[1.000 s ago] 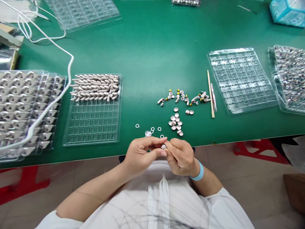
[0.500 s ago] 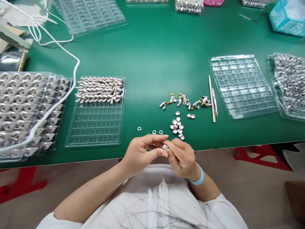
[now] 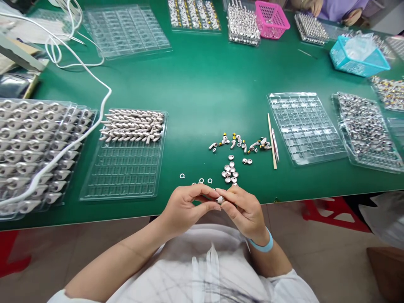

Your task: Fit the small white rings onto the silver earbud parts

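Note:
Between the fingertips of both hands is a small silvery part [image 3: 220,200], largely covered by the fingers, so its kind is unclear. My left hand [image 3: 186,206] pinches it from the left with thumb and index finger. From the other side my right hand [image 3: 244,210], with a light blue band at the wrist, closes on it too. Just beyond the hands lie several small round metal cups [image 3: 232,164] in a cluster. White rings with a small tab [image 3: 182,176] lie left of them. Farther back are curved light pieces with yellow ends [image 3: 234,143].
A wooden stick [image 3: 272,141] and tweezers [image 3: 275,145] lie right of the pieces. Left stands a partly filled clear tray [image 3: 123,168], with a white cable [image 3: 105,101] beside it. Other trays [image 3: 309,126], a pink basket [image 3: 272,21] and a blue basket [image 3: 356,63] stand farther off. A co-worker's hands [image 3: 315,6] show at the back.
The view has tilted up, showing more of the table's far side. My hands stay together on the small part; the right fingers have shifted slightly and more of the part shows.

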`<state>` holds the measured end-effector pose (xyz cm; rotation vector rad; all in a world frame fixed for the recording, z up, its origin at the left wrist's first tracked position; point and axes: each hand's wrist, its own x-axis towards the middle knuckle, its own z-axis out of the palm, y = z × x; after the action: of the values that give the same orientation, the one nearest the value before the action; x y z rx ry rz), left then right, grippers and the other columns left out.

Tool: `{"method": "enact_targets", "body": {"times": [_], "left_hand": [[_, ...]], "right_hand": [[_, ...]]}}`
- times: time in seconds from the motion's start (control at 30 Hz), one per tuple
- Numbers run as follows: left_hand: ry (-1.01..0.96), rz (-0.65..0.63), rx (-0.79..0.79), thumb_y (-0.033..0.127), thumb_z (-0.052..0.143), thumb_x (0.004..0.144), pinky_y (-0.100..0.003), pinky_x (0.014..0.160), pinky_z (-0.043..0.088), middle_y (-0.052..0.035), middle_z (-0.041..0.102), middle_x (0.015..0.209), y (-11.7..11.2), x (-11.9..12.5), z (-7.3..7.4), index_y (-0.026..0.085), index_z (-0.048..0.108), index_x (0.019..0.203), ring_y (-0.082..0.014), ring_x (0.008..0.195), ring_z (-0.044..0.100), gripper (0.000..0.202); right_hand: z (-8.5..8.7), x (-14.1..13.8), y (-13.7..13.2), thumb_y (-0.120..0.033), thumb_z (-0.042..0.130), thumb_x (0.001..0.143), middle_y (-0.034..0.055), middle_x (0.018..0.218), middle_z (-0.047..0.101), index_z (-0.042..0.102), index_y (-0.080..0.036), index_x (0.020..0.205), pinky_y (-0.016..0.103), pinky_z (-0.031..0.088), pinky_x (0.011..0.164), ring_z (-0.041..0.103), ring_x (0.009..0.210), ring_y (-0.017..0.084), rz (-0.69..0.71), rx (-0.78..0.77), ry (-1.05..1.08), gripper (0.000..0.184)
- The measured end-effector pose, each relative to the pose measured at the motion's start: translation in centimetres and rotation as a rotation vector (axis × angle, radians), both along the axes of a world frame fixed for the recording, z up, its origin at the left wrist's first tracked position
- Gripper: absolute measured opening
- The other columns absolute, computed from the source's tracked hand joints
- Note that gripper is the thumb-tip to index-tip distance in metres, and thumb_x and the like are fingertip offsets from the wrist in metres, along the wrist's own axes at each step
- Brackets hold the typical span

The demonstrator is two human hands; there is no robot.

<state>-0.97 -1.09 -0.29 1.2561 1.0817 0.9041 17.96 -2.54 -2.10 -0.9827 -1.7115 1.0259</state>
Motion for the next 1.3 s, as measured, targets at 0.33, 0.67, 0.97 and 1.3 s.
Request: {"method": "enact_targets", "body": {"times": [0.33, 0.67, 0.97, 1.3], "left_hand": [[-0.023, 0.11, 0.178, 0.013, 0.075, 0.076, -0.025, 0.07, 0.057, -0.0074, 0.072, 0.087, -0.2, 0.3, -0.7, 0.021, 0.079, 0.078, -0.0174, 0.082, 0.068, 0.009], [-0.213, 0.141, -0.189, 0.029, 0.085, 0.068, -0.024, 0.064, 0.056, -0.0044, 0.071, 0.072, 0.0, 0.6, -1.0, 0.016, 0.075, 0.074, -0.015, 0.068, 0.065, 0.017], [-0.293, 0.108, -0.316, 0.022, 0.087, 0.063, -0.021, 0.066, 0.058, 0.0, 0.069, 0.068, 0.3, 0.6, -0.8, 0.014, 0.07, 0.072, -0.0113, 0.064, 0.066, 0.021], [-0.194, 0.067, -0.187, 0.021, 0.083, 0.069, -0.023, 0.067, 0.06, -0.0034, 0.073, 0.078, -0.1, 0.4, -1.5, 0.014, 0.073, 0.08, -0.0146, 0.069, 0.07, 0.016]], "right_hand": [[0.1, -0.3, -0.3, -0.022, 0.059, 0.092, 0.0012, 0.074, 0.062, 0.071, -0.024, 0.117, 0.023, 0.044, 0.055, 0.053, 0.062, 0.011, -0.057, -0.162, 0.086, 0.027], [-0.1, -1.0, -0.4, -0.028, 0.061, 0.092, 0.0001, 0.07, 0.058, 0.074, -0.023, 0.111, 0.023, 0.045, 0.054, 0.051, 0.061, 0.01, -0.14, -0.256, 0.124, 0.023], [-0.5, -1.0, -0.6, -0.019, 0.06, 0.091, 0.0052, 0.096, 0.065, 0.07, -0.027, 0.118, 0.028, 0.056, 0.069, 0.063, 0.082, 0.014, -0.138, -0.151, 0.087, 0.029], [0.0, -1.2, -0.7, -0.011, 0.059, 0.089, 0.0059, 0.093, 0.069, 0.07, -0.024, 0.117, 0.029, 0.058, 0.07, 0.066, 0.081, 0.015, -0.19, -0.012, 0.024, 0.033]]}}
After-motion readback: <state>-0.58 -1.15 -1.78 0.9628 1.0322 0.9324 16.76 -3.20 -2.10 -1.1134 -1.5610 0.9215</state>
